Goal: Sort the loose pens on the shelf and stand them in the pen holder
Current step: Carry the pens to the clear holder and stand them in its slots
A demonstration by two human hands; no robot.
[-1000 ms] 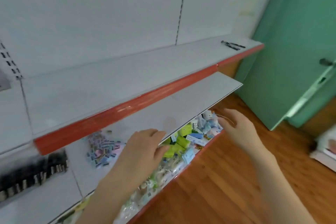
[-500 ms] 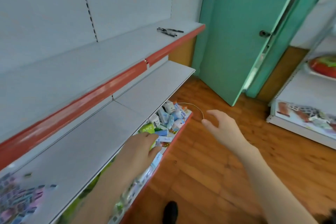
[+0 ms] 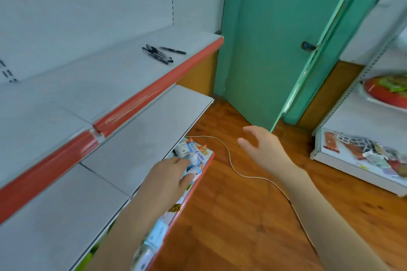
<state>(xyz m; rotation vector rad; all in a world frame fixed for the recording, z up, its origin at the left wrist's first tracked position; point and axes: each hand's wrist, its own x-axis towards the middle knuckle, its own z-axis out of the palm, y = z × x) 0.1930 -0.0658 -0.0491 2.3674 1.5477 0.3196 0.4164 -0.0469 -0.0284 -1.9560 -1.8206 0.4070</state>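
Observation:
Several black pens (image 3: 161, 53) lie loose in a small heap on the upper white shelf (image 3: 92, 81), near its right end behind the red front edge. No pen holder shows in view. My left hand (image 3: 168, 179) hovers low over the packets at the front of the bottom shelf, fingers loosely curled and holding nothing. My right hand (image 3: 259, 145) hangs in the air over the wooden floor, fingers spread and empty. Both hands are well below and to the right of the pens.
A middle white shelf (image 3: 141, 138) juts out under the upper one. Small packets (image 3: 193, 154) fill the bottom shelf. A thin white cable (image 3: 230, 160) trails across the wooden floor. A green door (image 3: 275, 39) stands ahead, another shelf unit (image 3: 361, 160) with goods at right.
The view has swung right along the shelving, so the pens now sit closer and more central. Both hands have drifted right with it, still empty.

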